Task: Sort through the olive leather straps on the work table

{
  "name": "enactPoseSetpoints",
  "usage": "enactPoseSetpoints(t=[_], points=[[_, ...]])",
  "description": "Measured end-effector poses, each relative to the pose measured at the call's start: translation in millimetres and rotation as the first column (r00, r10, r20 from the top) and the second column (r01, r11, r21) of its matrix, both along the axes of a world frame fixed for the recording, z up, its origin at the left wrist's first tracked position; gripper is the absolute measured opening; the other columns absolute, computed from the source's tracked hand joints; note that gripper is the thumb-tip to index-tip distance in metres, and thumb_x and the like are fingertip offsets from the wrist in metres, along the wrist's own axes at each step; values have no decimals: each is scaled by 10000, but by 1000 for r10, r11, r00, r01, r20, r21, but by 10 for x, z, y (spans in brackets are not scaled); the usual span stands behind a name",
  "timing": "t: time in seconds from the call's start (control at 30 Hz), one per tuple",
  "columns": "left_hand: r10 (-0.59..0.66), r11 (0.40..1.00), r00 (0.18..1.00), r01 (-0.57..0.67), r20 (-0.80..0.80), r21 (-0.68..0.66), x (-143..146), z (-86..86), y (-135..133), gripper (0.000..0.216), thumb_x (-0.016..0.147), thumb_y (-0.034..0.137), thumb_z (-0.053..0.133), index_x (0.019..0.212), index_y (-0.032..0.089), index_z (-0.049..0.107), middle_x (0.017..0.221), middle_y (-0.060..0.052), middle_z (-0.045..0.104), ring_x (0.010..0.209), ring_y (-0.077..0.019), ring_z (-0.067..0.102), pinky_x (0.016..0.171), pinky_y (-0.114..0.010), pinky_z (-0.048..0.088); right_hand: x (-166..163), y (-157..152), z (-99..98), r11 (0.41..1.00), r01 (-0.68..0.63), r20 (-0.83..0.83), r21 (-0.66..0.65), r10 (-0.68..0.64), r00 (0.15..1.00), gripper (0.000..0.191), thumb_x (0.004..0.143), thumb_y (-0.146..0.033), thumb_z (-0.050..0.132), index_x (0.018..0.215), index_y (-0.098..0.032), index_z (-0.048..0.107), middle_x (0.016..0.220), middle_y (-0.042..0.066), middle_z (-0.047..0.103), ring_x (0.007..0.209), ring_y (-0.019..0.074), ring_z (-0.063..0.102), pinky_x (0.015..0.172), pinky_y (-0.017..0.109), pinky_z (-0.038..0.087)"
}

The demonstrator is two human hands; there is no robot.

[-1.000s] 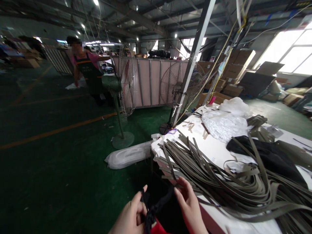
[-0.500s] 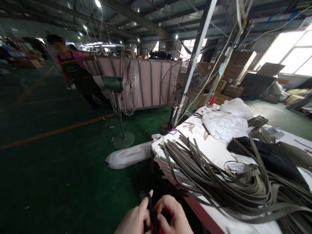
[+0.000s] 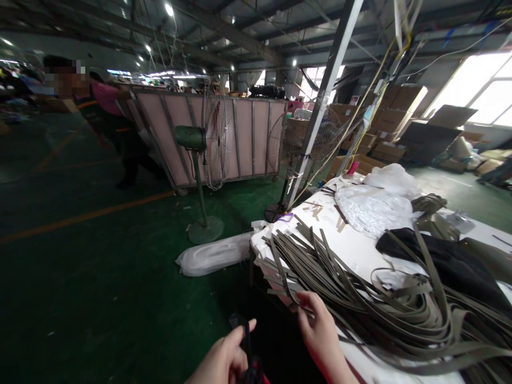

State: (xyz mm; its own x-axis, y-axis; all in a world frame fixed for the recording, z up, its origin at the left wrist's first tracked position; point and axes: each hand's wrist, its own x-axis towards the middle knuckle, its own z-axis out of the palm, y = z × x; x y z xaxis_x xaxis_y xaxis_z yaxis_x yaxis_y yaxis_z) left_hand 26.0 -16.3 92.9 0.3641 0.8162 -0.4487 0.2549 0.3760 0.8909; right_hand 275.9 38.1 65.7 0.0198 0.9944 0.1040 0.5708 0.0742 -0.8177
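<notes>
Table (image 3: 354, 250): straps (image 3: 372, 308) on near part, cloth (image 3: 444, 258) on right part, plastic sheeting (image 3: 370, 205) toward far end. Left of table, on floor (image 3: 116, 277): long bundle (image 3: 216, 255) by table's corner, pedestal fan (image 3: 191, 137) farther out. Beyond table: cart (image 3: 244, 138) to left, boxes (image 3: 394, 122) behind.

The one view looks out from the wearer's head, facing forward and tilted downward, with the left fingers (image 3: 239, 336) close to the lens at six o'clock and the right fingers (image 3: 314, 303) at five. It takes in the tabletop (image 3: 356, 253) near by at four o'clock, a standing fan (image 3: 191, 137) farther off at ten, and roof beams (image 3: 240, 38) at twelve.
</notes>
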Motion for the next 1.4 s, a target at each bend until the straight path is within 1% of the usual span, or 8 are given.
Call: enactPoseSetpoints(t=[0.1,0.2,0.37,0.6,0.83,1.0,1.23,1.4], points=[[92,977,971,-45,-222,207,-2,72,-22,961,743,271,684,1506,17,158,711,8,678,666,-164,594,686,-274,425,-238,-210,262,952,-259,-192,-163,227,955,361,880,-526,502,840,-183,605,806,55,631,778,189,579,728,316,459],[162,949,855,2,-493,317,55,123,-39,766,798,108,523,1493,54,205,761,-5,668,748,-186,621,703,-295,400,-534,-393,337,794,-492,-335,-357,383,861,638,735,-793,515,746,-160,596,666,19,527,638,133,445,569,271,323],[190,937,750,55,-634,346,84,192,-13,778,786,-9,483,1497,86,182,846,-11,676,839,-198,631,758,-311,379,-746,-453,36,627,-586,-579,-513,252,775,752,513,-940,570,558,-203,427,497,-57,361,461,45,241,457,265,147],[164,951,720,67,-674,302,21,204,109,611,888,69,448,1471,87,266,736,38,597,726,-165,597,726,-284,390,-604,-346,44,702,-667,-922,-248,41,386,651,700,-728,665,481,-213,334,419,-87,296,379,35,268,410,225,176],[158,953,717,69,-679,295,3,296,97,606,861,168,508,1444,112,354,718,37,589,707,-164,582,687,-275,375,-496,-327,78,728,-653,-955,-208,-8,296,647,730,-677,689,513,-217,290,396,-109,266,337,15,215,365,194,147],[233,917,682,82,-693,389,-50,401,143,370,910,256,416,1206,161,617,631,13,561,596,-172,526,598,-304,286,-402,-295,45,746,-640,-980,-185,-90,178,637,752,-641,691,553,-218,258,408,-119,259,306,1,164,326,174,129],[185,937,879,-23,-440,349,-27,494,102,436,949,423,365,1158,126,605,548,17,572,512,-151,508,550,-260,352,-305,-306,135,782,-615,-988,-99,-3,155,597,806,-623,638,561,-211,281,430,-109,245,336,14,159,356,188,132],[-57,985,972,91,-226,144,109,531,31,342,942,396,382,973,142,610,504,33,581,436,-106,483,473,-202,314,-271,-260,302,863,-495,-935,-96,93,343,506,867,-540,605,557,-198,399,507,-41,387,479,77,330,489,244,228]])
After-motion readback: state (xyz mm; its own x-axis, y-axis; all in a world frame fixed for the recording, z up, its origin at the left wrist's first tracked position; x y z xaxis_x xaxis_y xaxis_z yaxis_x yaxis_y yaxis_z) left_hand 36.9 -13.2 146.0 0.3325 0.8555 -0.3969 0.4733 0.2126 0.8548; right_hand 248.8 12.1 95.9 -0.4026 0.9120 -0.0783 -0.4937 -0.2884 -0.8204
